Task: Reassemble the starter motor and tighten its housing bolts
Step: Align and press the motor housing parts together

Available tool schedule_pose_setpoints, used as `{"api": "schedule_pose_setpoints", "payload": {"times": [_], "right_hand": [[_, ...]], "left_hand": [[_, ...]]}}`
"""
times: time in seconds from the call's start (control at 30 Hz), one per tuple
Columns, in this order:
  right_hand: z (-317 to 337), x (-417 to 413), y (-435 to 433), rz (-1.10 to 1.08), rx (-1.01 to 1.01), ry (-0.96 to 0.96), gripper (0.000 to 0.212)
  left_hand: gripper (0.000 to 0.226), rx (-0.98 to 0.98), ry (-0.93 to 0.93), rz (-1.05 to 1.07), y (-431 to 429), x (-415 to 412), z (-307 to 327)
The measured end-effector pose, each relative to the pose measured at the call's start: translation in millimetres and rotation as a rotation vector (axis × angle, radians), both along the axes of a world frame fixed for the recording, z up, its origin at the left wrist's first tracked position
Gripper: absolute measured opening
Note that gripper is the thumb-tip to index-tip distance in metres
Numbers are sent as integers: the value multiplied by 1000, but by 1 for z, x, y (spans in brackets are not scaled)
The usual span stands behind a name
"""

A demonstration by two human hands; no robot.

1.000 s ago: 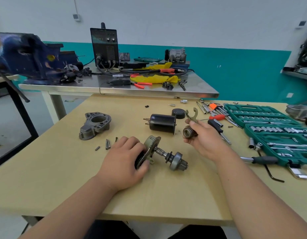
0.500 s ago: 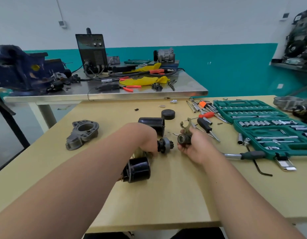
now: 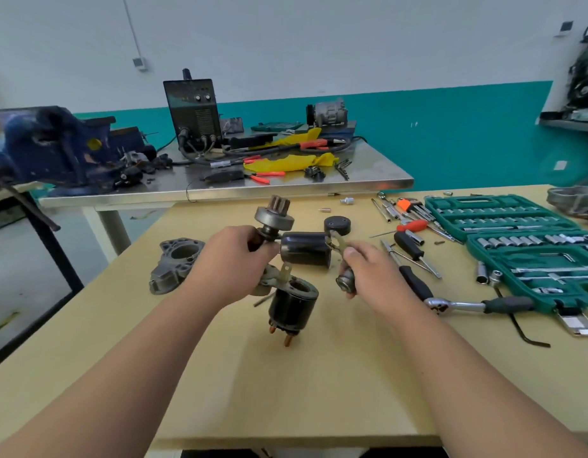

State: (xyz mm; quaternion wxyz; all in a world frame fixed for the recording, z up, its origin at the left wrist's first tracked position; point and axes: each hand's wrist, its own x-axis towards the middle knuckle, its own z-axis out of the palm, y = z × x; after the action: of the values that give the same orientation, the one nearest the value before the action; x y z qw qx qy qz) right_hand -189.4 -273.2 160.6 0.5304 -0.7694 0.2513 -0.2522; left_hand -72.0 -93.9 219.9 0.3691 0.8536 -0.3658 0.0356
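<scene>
The drive assembly [image 3: 269,233] was gripped by the left hand [image 3: 233,262], fingers curled round its shaft. It was held upright above the table [image 3: 319,375], with the pinion [image 3: 275,215] uppermost and the solenoid [image 3: 292,305] hanging below, terminals pointing down. Whether those terminals touched the table could not be told. The plunger [image 3: 346,281] was held in the curled fingers of the right hand [image 3: 372,272], and the fork [image 3: 335,241] was pinched above it, just beside the drive assembly but apart from it. Behind and between the hands, the motor body [image 3: 304,251] lay on its side, with the cap [image 3: 337,224] just beyond it. The nose housing [image 3: 177,264] lay well to the left. The ratchet [image 3: 461,305] lay to the right, beside the socket set [image 3: 517,226]. The step in hand was judged to be the fitting of fork and plunger, an early stage with no housing yet closed. For the next move, the fork prongs would need to be seated round the drive collar and the plunger lined up squarely with the solenoid bore.
</scene>
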Motion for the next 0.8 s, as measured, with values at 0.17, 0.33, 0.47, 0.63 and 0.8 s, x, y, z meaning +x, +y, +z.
{"api": "schedule_pose_setpoints", "payload": {"times": [0.17,0.33,0.47,0.63,0.8], "right_hand": [[31,0,32,203,-334,-55,11],[43,14,54,308,-598,-53,10],[43,25,53,275,-664,-65,8],[43,34,50,234,-580,-85,25],[40,30,48,300,-620,-107,20]], "left_hand": [[17,-170,163,64,12,-3,-18],[20,-189,237,85,16,-2,-28],[19,-202,223,62,18,-3,-29],[21,-217,176,1,14,-14,-25],[37,-272,166,-25,13,-18,-24]]}}
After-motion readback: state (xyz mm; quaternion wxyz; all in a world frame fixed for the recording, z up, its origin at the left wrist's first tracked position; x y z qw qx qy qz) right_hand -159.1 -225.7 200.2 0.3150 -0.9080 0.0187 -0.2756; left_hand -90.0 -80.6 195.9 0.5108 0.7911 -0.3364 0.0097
